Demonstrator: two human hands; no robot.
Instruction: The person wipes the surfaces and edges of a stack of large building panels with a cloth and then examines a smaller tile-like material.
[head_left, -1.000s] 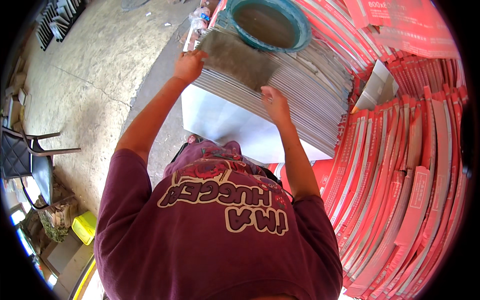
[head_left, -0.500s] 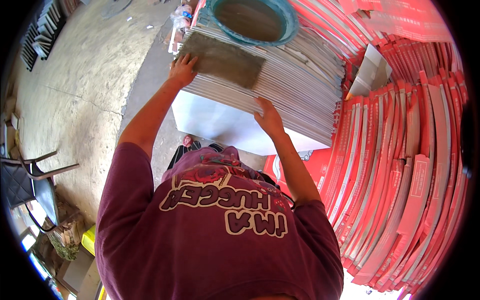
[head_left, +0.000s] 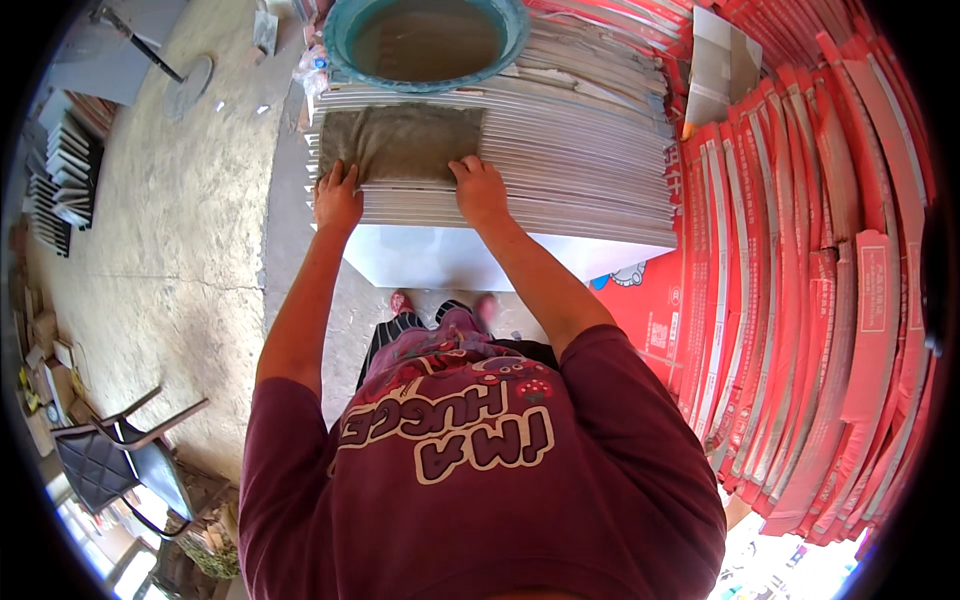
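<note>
A wet grey-brown cloth (head_left: 405, 140) lies as a rectangle over the edges of a row of upright slabs (head_left: 570, 165), which look like tiles. Folds run across it near its left side. My left hand (head_left: 339, 200) has its fingers closed on the near left corner of the cloth. At the near right corner, my right hand (head_left: 482, 188) pinches the cloth's edge; the thumb is partly hidden. Just beyond the cloth stands a round teal basin (head_left: 520, 30) with murky brown water.
Red cartons (head_left: 760, 290) stand packed on edge along the right. The front slab's pale face (head_left: 430, 255) is towards my legs. A chair (head_left: 115, 455) is at the lower left, and dark racks with slabs (head_left: 70, 180) stand at the far left on the concrete floor (head_left: 180, 230).
My right hand has moved left from the slabs to the cloth's near right corner. My left hand has come down to the near left corner. The view has shifted, and folds now show in the cloth.
</note>
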